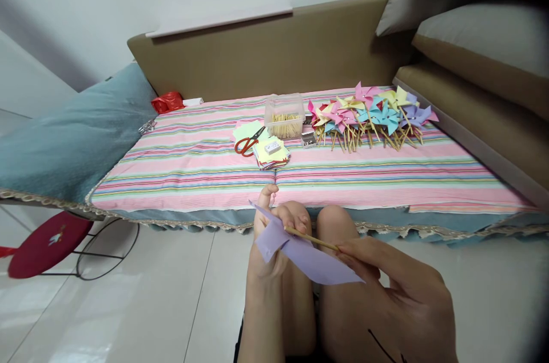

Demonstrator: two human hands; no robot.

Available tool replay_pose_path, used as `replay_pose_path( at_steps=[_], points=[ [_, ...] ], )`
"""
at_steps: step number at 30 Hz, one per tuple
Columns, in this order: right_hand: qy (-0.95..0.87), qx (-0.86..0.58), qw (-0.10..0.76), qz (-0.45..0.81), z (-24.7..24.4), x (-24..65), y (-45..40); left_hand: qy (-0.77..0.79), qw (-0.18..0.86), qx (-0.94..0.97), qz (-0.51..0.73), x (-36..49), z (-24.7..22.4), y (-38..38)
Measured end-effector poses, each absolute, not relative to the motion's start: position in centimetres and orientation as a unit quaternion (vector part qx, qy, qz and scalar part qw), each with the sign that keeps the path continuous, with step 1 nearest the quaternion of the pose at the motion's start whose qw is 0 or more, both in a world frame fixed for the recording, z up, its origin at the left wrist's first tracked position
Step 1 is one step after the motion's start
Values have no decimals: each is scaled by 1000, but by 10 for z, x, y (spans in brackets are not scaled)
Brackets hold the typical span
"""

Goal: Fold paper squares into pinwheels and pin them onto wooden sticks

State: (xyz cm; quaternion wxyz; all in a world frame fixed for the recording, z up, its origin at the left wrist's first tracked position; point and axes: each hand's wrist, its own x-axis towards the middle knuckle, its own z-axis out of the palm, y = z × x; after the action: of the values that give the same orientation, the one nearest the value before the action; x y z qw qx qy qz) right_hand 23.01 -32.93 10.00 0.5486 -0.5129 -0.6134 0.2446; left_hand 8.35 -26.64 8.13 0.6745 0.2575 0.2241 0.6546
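A pale purple paper pinwheel [319,264] is over my knees, its blades folded in toward the middle. My left hand [262,267] is closed around the paper from behind, with the index finger raised. From the pinwheel a thin wooden stick [315,240] runs to the right. Its other end is pinched between the thumb and fingers of my right hand [407,283]. The stick meets the paper near its centre by my left fingertips; whether the two are joined cannot be seen.
On the striped sofa cover [180,180] are orange-handled scissors [245,147], paper squares [281,156], a clear box [285,101] of sticks and many colourful pinwheels [343,114]. A red bag [167,102] lies at the back left. On the floor, a red stool [51,243] stands left.
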Motion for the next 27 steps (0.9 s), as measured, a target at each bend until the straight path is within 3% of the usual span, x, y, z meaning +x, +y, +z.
replay_pose_path(
  at_steps=[6, 27],
  points=[
    [-612, -503, 577, 199, 102, 232, -325, 249, 656, 273, 658, 82, 76, -267],
    [-516, -498, 540, 441, 74, 224, -318, 304, 608, 256, 687, 92, 100, -272]
  ],
)
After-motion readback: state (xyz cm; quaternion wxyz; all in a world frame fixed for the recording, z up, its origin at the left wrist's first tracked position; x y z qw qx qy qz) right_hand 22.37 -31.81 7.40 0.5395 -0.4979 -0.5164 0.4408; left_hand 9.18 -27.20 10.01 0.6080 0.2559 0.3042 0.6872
